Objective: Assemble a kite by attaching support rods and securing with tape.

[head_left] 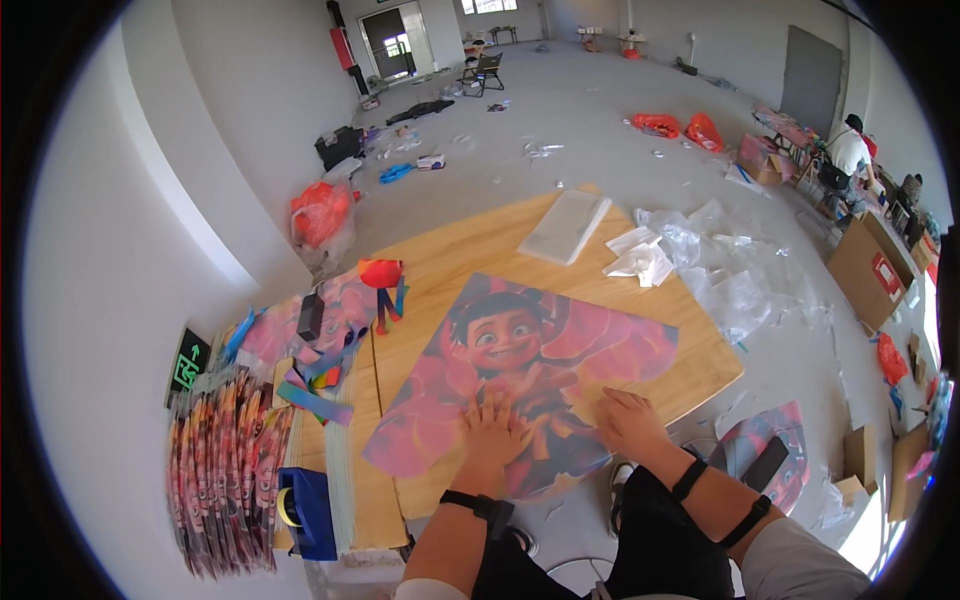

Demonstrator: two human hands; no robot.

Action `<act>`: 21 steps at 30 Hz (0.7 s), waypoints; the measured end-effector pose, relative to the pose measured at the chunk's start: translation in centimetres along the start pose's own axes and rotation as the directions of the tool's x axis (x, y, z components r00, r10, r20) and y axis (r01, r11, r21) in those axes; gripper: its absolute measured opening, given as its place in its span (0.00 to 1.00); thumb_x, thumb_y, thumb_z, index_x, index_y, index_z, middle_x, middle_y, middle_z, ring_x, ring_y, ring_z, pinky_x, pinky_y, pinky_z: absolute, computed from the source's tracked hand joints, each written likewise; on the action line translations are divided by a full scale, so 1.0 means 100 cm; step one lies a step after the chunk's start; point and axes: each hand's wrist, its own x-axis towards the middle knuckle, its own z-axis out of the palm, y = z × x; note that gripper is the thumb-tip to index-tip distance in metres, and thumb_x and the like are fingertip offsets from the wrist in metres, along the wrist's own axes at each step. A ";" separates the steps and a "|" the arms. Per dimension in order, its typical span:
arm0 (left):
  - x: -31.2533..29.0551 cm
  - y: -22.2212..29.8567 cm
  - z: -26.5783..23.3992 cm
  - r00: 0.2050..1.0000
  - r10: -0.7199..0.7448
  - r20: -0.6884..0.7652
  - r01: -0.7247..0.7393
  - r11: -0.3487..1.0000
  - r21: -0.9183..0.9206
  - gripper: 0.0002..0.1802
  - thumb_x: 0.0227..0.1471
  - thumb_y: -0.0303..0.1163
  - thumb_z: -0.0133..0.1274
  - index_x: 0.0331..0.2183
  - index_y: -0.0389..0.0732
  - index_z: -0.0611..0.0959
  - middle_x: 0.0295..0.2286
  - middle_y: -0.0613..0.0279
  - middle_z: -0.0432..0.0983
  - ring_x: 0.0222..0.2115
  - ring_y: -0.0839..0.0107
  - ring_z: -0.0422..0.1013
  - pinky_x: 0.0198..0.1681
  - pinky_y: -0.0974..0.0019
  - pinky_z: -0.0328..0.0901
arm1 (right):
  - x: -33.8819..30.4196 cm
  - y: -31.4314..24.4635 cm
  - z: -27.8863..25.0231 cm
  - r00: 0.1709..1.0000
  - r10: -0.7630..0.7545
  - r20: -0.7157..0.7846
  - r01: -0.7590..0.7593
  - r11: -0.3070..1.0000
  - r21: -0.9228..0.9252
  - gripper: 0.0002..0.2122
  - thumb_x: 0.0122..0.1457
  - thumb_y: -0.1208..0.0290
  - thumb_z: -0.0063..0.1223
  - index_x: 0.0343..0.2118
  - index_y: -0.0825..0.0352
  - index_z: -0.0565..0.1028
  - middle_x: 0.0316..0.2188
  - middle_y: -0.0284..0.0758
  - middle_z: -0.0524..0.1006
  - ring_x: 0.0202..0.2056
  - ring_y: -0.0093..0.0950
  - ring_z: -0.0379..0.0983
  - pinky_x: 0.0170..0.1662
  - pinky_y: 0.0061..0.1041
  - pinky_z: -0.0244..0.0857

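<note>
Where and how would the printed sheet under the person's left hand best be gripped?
Probably pinch the printed sheet by its near edge, coming from the person's side, thumb below and fingers above: it lies flat on the table, and that edge seems to overhang, leaving room underneath.

The person's left hand (495, 428) and right hand (634, 425) each hide a patch of the printed sheet (535, 375), the lower edge cuts off the grey right sleeve (800, 570), and the glossy packets (222, 470) overlap, mostly covering one another.
</note>
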 end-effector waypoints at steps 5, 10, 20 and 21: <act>0.020 -0.018 0.010 0.999 0.007 -0.046 -0.005 0.999 0.044 0.39 0.63 0.55 0.43 0.70 0.55 0.57 0.70 0.55 0.45 0.70 0.43 0.41 0.68 0.31 0.38 | -0.051 -0.001 -0.012 0.915 0.339 0.221 -0.404 0.797 0.449 0.14 0.59 0.68 0.58 0.47 0.65 0.77 0.51 0.46 0.75 0.47 0.39 0.77 0.48 0.34 0.71; 0.049 -0.064 -0.034 0.963 -0.242 -0.121 0.142 0.835 -0.532 0.22 0.59 0.41 0.55 0.54 0.46 0.78 0.56 0.56 0.69 0.58 0.52 0.63 0.59 0.39 0.56 | -0.102 0.000 0.026 0.688 0.420 0.592 -0.715 0.530 0.456 0.18 0.59 0.67 0.62 0.49 0.72 0.74 0.51 0.48 0.76 0.45 0.36 0.78 0.46 0.34 0.72; 0.056 -0.190 -0.063 0.831 -0.555 0.029 0.551 0.816 -0.177 0.29 0.37 0.54 0.71 0.38 0.46 0.85 0.41 0.60 0.81 0.50 0.52 0.69 0.50 0.33 0.56 | -0.089 -0.025 0.027 0.760 0.255 0.598 -0.617 -0.008 0.787 0.27 0.59 0.69 0.66 0.59 0.74 0.69 0.51 0.39 0.77 0.53 0.27 0.73 0.57 0.29 0.66; 0.059 -0.195 -0.062 0.835 -0.550 0.029 0.545 0.819 -0.178 0.29 0.37 0.54 0.71 0.38 0.46 0.85 0.41 0.60 0.81 0.50 0.52 0.69 0.50 0.33 0.56 | -0.086 -0.030 0.021 0.761 0.259 0.594 -0.614 -0.009 0.790 0.27 0.59 0.69 0.66 0.59 0.74 0.69 0.51 0.39 0.77 0.53 0.27 0.73 0.57 0.29 0.66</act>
